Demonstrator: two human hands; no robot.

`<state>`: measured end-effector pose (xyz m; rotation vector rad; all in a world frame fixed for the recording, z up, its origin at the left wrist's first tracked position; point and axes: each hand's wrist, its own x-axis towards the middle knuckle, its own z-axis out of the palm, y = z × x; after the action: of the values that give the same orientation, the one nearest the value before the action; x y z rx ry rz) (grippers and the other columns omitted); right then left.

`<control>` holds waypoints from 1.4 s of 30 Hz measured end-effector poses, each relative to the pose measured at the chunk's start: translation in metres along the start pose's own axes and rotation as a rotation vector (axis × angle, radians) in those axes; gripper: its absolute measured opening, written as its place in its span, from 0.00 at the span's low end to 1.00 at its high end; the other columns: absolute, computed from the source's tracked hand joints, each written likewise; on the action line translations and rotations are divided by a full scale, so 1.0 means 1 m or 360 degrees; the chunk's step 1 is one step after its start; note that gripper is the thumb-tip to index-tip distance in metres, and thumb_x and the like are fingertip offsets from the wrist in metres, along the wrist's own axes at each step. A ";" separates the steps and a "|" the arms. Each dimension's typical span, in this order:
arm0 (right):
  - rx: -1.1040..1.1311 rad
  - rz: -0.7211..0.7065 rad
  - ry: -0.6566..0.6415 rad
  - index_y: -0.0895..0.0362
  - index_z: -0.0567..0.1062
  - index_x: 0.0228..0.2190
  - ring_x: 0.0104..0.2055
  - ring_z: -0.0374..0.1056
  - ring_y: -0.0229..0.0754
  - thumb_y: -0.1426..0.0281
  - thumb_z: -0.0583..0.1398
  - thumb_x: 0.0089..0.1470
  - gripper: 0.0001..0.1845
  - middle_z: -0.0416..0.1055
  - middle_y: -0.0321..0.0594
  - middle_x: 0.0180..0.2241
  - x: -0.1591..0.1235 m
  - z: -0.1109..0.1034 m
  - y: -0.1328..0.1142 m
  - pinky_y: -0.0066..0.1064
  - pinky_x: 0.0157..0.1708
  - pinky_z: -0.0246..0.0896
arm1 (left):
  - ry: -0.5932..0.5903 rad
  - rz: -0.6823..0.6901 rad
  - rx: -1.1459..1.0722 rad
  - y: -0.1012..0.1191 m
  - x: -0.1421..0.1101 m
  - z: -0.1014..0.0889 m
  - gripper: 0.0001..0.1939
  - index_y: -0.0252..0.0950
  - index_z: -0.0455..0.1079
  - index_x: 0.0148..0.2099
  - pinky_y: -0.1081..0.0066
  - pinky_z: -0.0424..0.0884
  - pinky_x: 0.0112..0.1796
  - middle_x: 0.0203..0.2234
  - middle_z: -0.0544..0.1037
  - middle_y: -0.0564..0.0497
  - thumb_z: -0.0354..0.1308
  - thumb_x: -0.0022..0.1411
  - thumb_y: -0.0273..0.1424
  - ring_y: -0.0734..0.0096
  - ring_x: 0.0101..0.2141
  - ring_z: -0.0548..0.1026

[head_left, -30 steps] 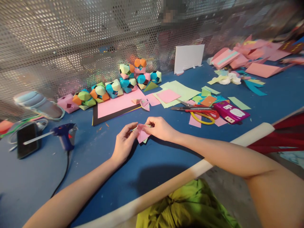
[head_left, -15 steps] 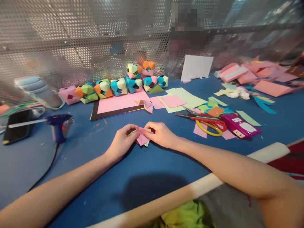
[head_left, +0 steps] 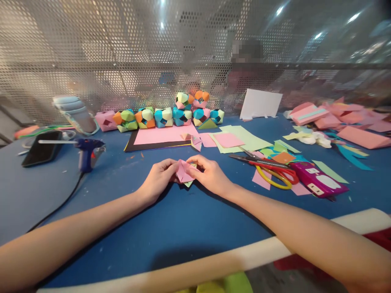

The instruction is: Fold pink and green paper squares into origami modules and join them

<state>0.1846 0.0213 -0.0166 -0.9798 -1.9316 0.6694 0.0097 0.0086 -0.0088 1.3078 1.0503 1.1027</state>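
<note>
Left hand: my left hand [head_left: 159, 176] has its thumb and fingers pinching the left side of the small folded paper.
Right hand: my right hand [head_left: 214, 175] pinches the right side, its thumb across the pink face and its fingers curled behind.
Folded paper: the small folded paper [head_left: 183, 171], pink with pale green beneath, is held between both hands at the middle of the blue desk [head_left: 128, 236].
Far edge: I see a row of multicolored paper balls [head_left: 164, 117] by the perforated panel [head_left: 137, 49], some stacked on others; a white card [head_left: 261, 104] stands to their right.
Behind my hands: a large pink sheet [head_left: 161, 135] lies on a black one [head_left: 131, 140], with pale green sheets [head_left: 250, 138] farther right.
Left part: I have a blue glue gun [head_left: 86, 156], its white stick reaching over a dark phone [head_left: 42, 149]; a lidded bottle [head_left: 76, 116] is beyond them.
Right part: red-handled scissors [head_left: 269, 165] and a yellow handle [head_left: 275, 181] overlap beside a purple packet [head_left: 317, 179]; pink folded papers [head_left: 345, 116] are heaped toward the far right corner.
</note>
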 end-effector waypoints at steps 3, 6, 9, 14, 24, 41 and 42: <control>0.0039 -0.0035 -0.0037 0.58 0.74 0.37 0.26 0.60 0.33 0.65 0.58 0.55 0.10 0.72 0.36 0.29 0.000 0.001 0.002 0.25 0.28 0.57 | -0.0015 0.0004 -0.0024 0.000 0.001 0.000 0.11 0.31 0.72 0.36 0.72 0.73 0.29 0.25 0.76 0.53 0.59 0.57 0.36 0.75 0.24 0.73; 0.0056 -0.0091 -0.0069 0.57 0.74 0.37 0.29 0.64 0.34 0.68 0.58 0.55 0.09 0.74 0.37 0.33 0.000 0.002 0.004 0.26 0.30 0.59 | -0.0012 -0.0004 -0.0096 -0.001 0.001 -0.001 0.11 0.32 0.71 0.39 0.71 0.74 0.29 0.25 0.76 0.53 0.59 0.56 0.34 0.74 0.23 0.74; 0.0042 -0.0106 -0.0054 0.57 0.74 0.37 0.28 0.63 0.34 0.67 0.58 0.55 0.09 0.74 0.36 0.32 0.000 0.003 0.005 0.27 0.31 0.59 | -0.0014 0.0002 -0.0117 0.000 0.000 -0.001 0.11 0.32 0.71 0.39 0.72 0.74 0.28 0.24 0.76 0.53 0.59 0.56 0.33 0.75 0.23 0.74; 0.0006 -0.0080 -0.0010 0.58 0.74 0.38 0.25 0.61 0.33 0.64 0.59 0.55 0.12 0.72 0.36 0.29 0.000 0.004 0.007 0.27 0.28 0.57 | 0.0011 0.0022 -0.0136 -0.001 -0.001 -0.001 0.10 0.31 0.71 0.37 0.74 0.72 0.26 0.24 0.75 0.53 0.59 0.55 0.33 0.76 0.23 0.74; -0.0103 -0.0163 0.0028 0.59 0.75 0.41 0.30 0.66 0.36 0.63 0.57 0.57 0.15 0.73 0.39 0.32 -0.001 0.004 0.003 0.29 0.32 0.63 | -0.0012 0.0058 -0.0100 -0.002 -0.002 -0.001 0.12 0.31 0.73 0.37 0.72 0.71 0.31 0.28 0.76 0.51 0.61 0.50 0.31 0.75 0.27 0.73; -0.0364 -0.0728 -0.0021 0.60 0.74 0.41 0.42 0.70 0.41 0.76 0.55 0.57 0.11 0.73 0.47 0.39 -0.007 -0.011 -0.004 0.33 0.44 0.67 | -0.0008 0.0103 -0.0056 -0.003 -0.002 0.000 0.14 0.33 0.70 0.40 0.71 0.71 0.28 0.27 0.75 0.53 0.62 0.50 0.32 0.74 0.25 0.73; -0.0370 -0.0706 -0.0017 0.59 0.75 0.41 0.41 0.70 0.40 0.76 0.55 0.57 0.11 0.73 0.46 0.38 -0.007 -0.011 -0.003 0.33 0.43 0.67 | -0.0025 0.0095 -0.0069 -0.002 -0.003 0.000 0.15 0.32 0.70 0.40 0.70 0.73 0.29 0.28 0.75 0.53 0.62 0.49 0.32 0.73 0.25 0.73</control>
<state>0.1954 0.0149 -0.0114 -0.6446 -2.1723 0.1994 0.0095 0.0060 -0.0105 1.3184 0.9765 1.1518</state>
